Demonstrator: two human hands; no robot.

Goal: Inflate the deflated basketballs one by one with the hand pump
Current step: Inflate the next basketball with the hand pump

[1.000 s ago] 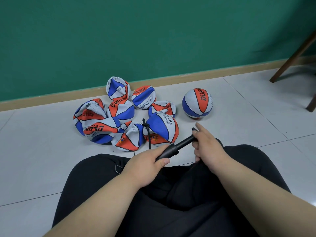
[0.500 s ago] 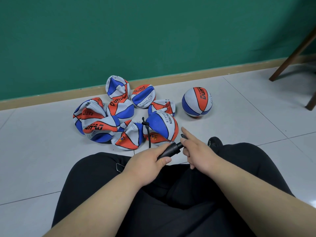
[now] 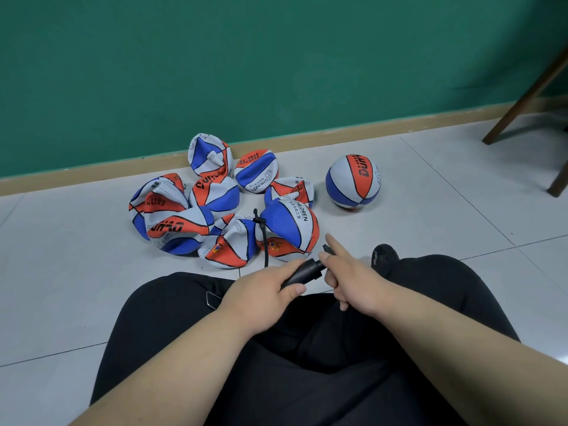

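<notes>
Pushed inward since a moment ago, the right hand now sits close to the left hand, which grips the barrel of the black hand pump. The right hand curls round the pump handle, index finger straight. A black hose rises to a dented basketball on the tiled floor, beside a pile of deflated basketballs. One inflated basketball sits apart, to the right.

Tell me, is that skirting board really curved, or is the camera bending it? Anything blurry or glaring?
Head view: the wide lens likely bows the skirting board; light is soft and even, with a faint shadow under the inflated basketball; mild sheen on the floor tiles at right; left hand, right hand and hand pump look sharp.
</notes>
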